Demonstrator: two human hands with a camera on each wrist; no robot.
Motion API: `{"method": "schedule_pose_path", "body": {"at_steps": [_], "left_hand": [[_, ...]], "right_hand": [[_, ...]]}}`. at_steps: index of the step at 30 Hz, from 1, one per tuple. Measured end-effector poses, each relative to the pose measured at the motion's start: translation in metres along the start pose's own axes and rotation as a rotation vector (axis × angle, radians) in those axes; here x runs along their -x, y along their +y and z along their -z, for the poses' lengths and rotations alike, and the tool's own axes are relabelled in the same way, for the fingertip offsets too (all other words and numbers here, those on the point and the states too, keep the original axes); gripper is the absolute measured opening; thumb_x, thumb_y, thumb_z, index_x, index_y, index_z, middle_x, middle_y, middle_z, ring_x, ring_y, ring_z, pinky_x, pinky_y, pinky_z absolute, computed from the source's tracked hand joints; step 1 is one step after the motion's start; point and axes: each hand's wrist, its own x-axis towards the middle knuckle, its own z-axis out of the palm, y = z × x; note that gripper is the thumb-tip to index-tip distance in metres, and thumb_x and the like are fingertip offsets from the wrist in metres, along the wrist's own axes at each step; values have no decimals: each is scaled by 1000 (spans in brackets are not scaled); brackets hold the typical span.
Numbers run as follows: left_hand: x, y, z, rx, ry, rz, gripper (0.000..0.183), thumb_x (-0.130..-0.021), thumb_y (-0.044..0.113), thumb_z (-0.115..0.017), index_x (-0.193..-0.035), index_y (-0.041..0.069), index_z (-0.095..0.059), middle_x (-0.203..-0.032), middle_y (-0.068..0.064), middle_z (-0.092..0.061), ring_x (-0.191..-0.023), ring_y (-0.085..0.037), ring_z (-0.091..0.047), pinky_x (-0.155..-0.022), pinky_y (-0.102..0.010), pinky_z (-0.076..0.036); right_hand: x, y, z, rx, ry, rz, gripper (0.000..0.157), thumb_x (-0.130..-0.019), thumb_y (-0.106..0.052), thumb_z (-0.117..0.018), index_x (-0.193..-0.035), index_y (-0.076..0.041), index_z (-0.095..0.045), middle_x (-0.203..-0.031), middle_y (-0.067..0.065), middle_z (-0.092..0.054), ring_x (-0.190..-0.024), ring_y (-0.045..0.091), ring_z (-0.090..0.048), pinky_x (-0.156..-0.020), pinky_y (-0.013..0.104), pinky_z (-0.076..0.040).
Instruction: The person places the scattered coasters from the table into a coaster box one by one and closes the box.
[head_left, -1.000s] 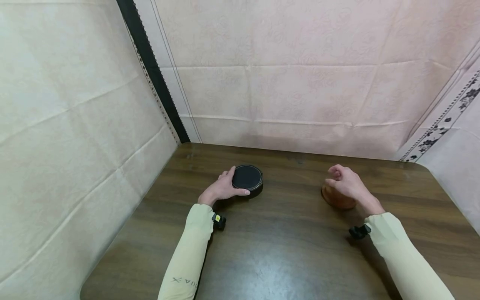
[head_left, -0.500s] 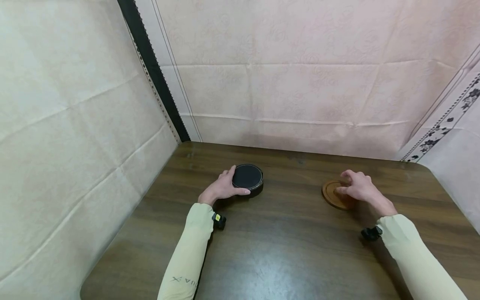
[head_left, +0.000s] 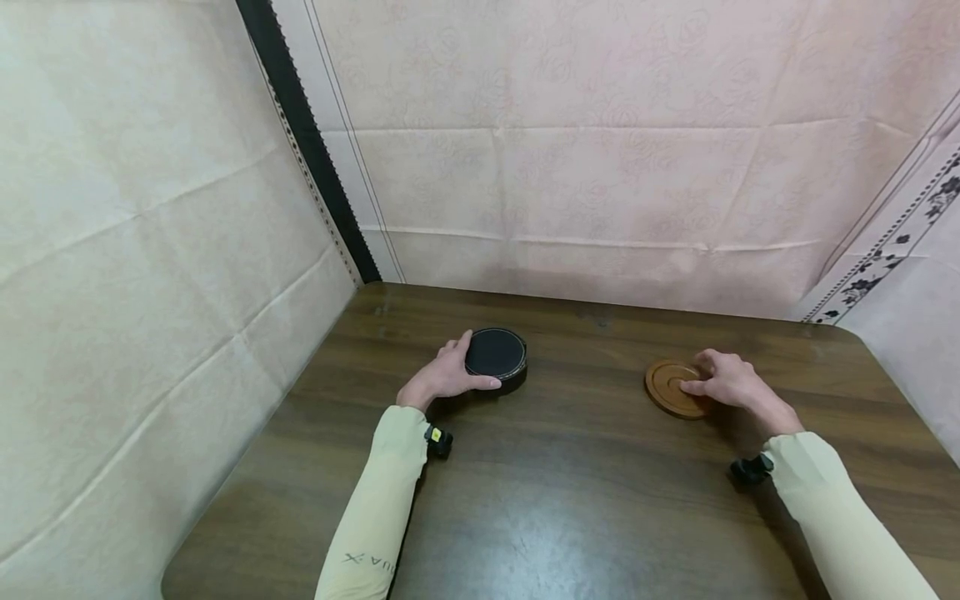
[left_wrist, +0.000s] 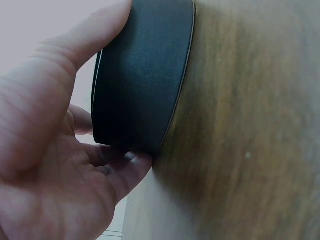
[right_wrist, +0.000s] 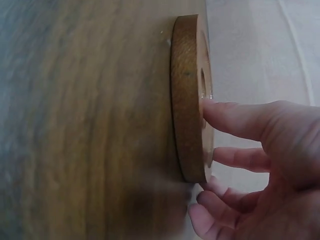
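A round black box [head_left: 495, 353] with a thin pale line around its top lies flat on the table, left of the middle. My left hand [head_left: 447, 372] grips its side, and in the left wrist view the thumb and fingers curve around the black wall. Toward the right lies a round wooden coaster [head_left: 666, 387] with ring grooves on its face. My right hand [head_left: 727, 380] is at its right edge. In the right wrist view the thumb [right_wrist: 232, 117] touches the coaster's upper face, while the other fingers curl by its rim. The coaster rests flat on the table.
The brown wood-grain table [head_left: 540, 483] ends at a pale cloth wall [head_left: 600, 183] behind it. Another cloth wall [head_left: 150, 275] rises along the left side. Bare tabletop separates the box from the coaster.
My right hand has moved right from over the coaster to its right edge and lowered, uncovering most of the face. The left hand and black box have stayed in place.
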Motion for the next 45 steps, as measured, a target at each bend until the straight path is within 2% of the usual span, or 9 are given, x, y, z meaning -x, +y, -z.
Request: {"method": "schedule_pose_path", "body": {"at_steps": [5, 10, 15, 25, 30, 37, 45], "left_hand": [[0, -1, 0, -2, -1, 3, 123, -70, 72, -73, -160, 23, -4, -163, -14, -15, -148, -31, -23, -113, -56, -32], [0, -1, 0, 2, -2, 2, 123, -70, 72, -73, -160, 23, -4, -163, -14, -15, -148, -31, -22, -113, -55, -32], [-1, -1, 0, 8, -1, -3, 125, -68, 73, -73, -160, 23, -4, -163, -14, -15, -149, -31, -22, -113, -56, -32], [-1, -1, 0, 11, -2, -6, 124, -69, 72, -74, -160, 23, -4, -163, -14, -16, -148, -30, -23, -113, -55, -33], [-1, -2, 0, 18, -5, -9, 124, -69, 71, -74, -160, 23, -4, -163, -14, -15, -149, -31, -21, -114, -55, -32], [-3, -2, 1, 23, -3, -14, 124, -69, 70, -74, -160, 23, -3, -163, -14, -15, -149, -31, -21, -114, -54, -32], [-2, -2, 0, 2, 6, -7, 125, -68, 74, -73, -160, 24, -4, -163, -13, -17, -147, -31, -25, -112, -56, -34]], "right_hand": [[-1, 2, -3, -3, -7, 12, 72, -90, -43, -67, -133, 12, -47, -132, 41, -48, -120, 57, -45, -95, 64, -41], [-4, 5, -3, 0, 0, 6, 68, -91, -41, -67, -131, 12, -49, -128, 39, -51, -117, 55, -47, -93, 63, -41], [-6, 8, -2, 2, 4, 6, 61, -93, -36, -66, -127, 13, -51, -121, 36, -56, -110, 52, -51, -89, 61, -43], [-8, 6, -1, -32, 19, 33, 54, -92, -29, -66, -122, 13, -50, -103, 27, -60, -92, 37, -56, -78, 50, -46], [-8, 3, 1, -33, 42, 36, 54, -92, -30, -67, -122, 11, -49, -106, 28, -60, -96, 40, -57, -80, 53, -46], [-5, -3, 3, -16, 145, 42, 49, -89, -31, -70, -117, 5, -51, -105, 28, -61, -98, 46, -56, -83, 57, -44], [-1, -15, 7, -53, 170, 35, 47, -92, -28, -67, -120, 5, -50, -110, 29, -59, -102, 45, -56, -84, 57, -43]]}}
